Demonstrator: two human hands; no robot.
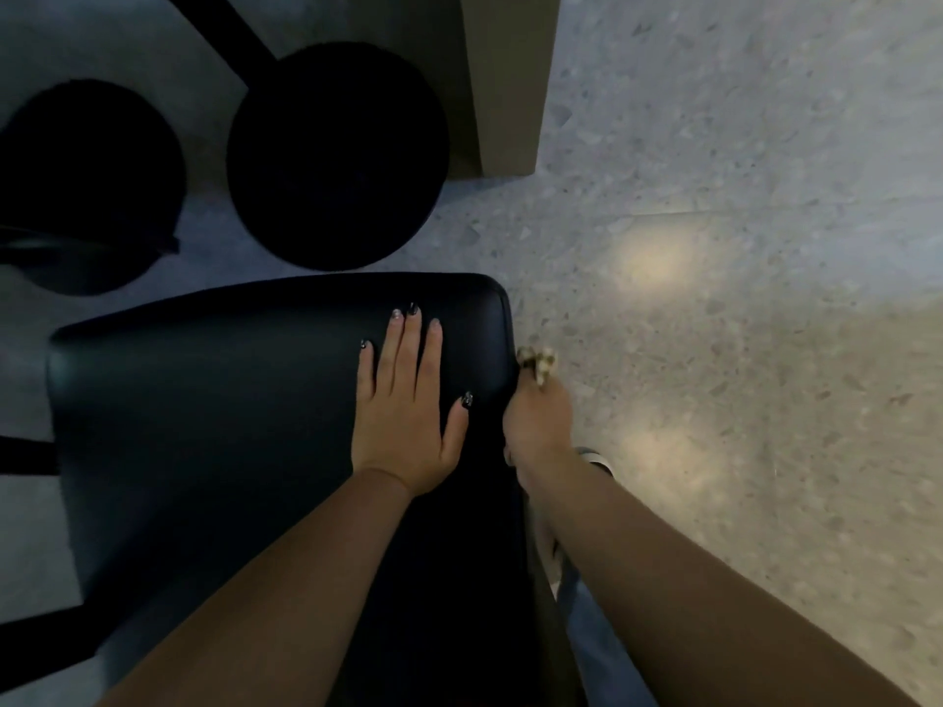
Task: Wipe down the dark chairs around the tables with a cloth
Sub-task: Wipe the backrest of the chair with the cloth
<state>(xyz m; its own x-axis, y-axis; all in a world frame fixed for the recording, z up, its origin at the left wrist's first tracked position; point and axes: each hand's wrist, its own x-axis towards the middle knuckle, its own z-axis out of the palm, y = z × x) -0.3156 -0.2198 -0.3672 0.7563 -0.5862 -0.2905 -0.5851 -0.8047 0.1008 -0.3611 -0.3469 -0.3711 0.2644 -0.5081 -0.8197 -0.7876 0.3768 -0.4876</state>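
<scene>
Black vinyl chair seat (pixel 229 400): left hand (pixel 403 405) flat on top; right hand (pixel 536 415) at right edge, clutching pale cloth (pixel 537 362).

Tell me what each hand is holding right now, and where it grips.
The left hand lies flat on the dark chair, gripping nothing. The right hand clutches a small light cloth bunched at its fingertips, beside the chair's right edge.

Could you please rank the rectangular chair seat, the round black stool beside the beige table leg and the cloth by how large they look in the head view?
1. Rectangular chair seat, though nearest the camera.
2. Round black stool.
3. Cloth, mostly hidden in the right hand.
</scene>
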